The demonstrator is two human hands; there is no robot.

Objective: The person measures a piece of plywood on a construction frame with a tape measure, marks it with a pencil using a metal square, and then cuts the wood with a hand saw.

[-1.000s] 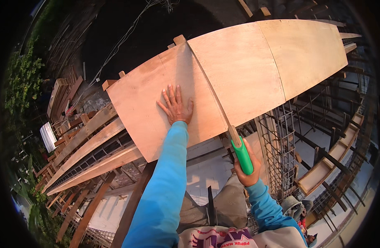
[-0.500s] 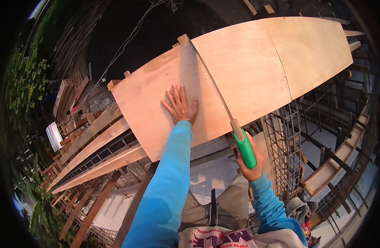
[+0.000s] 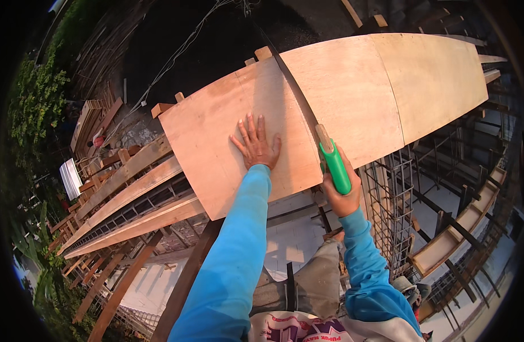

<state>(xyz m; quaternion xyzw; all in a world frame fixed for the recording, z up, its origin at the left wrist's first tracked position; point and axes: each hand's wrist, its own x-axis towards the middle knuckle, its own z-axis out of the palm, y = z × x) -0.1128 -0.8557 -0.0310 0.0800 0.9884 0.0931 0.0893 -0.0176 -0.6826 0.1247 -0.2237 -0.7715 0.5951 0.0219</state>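
Note:
My right hand (image 3: 343,194) is closed round the green and wooden handle of a handsaw (image 3: 335,162). The saw's long blade lies along a line across a large pale plywood sheet (image 3: 208,134), its far end reaching past the sheet's far edge. Left of the blade, my left hand (image 3: 258,147) presses flat on the plywood with its fingers spread. A blue sleeve covers each forearm. To the right of the blade the plywood surface (image 3: 344,80) continues, with a seam running across it.
Wooden beams (image 3: 139,219) lie at the left, with rebar between them. A rebar cage (image 3: 396,211) stands below the sheet's near edge at right. Formwork boxes (image 3: 453,236) curve along the far right. Another person (image 3: 411,289) is partly visible at lower right, below me.
My right hand has pushed the handsaw away from me, so its handle is now over the plywood's near edge and more blade sticks out beyond the far edge. My left hand stays flat.

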